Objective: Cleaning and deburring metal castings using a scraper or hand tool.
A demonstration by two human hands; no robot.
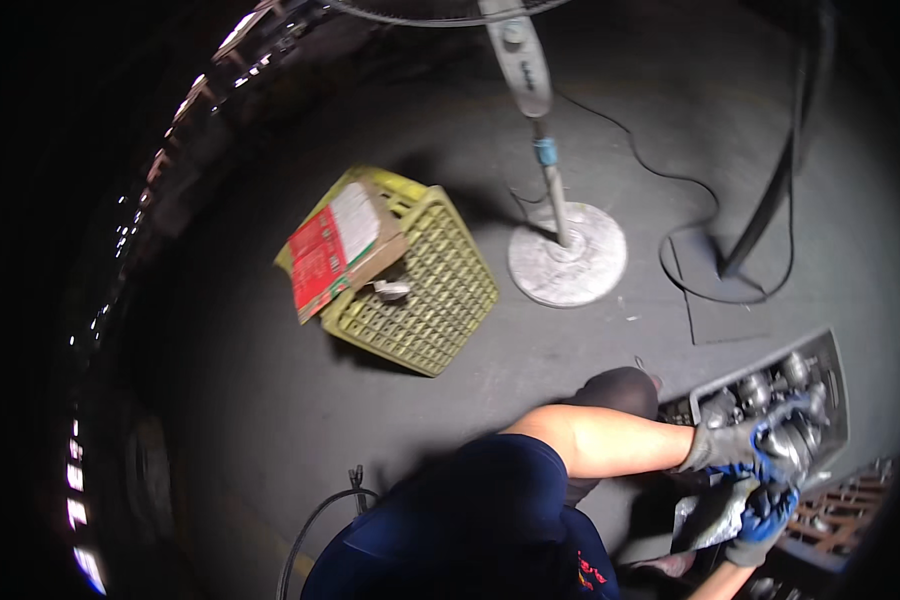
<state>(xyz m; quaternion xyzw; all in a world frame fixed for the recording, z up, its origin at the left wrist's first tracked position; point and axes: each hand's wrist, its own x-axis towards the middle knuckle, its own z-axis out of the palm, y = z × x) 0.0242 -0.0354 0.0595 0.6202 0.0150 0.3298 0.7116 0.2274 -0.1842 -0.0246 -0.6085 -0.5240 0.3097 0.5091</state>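
My left hand (735,447), in a grey and blue work glove, reaches over the near side of a grey crate (838,400). Its fingers are curled round a shiny rounded metal part (792,446). Close below it, my right hand (766,518), also gloved in blue and grey, has its fingers bent in; what they hold is too dark and blurred to make out. Beside the right hand is a crinkled silvery sheet or bag (712,520). More rounded metal parts (755,388) lie in the crate.
A brown slatted rack or crate (838,520) with small metal pieces stands at lower right. A yellow plastic crate (448,285) bears a red and white cardboard piece (332,250). Beyond stand a fan's round white base (568,262), a dark stand (735,265) and a floor cable (660,168).
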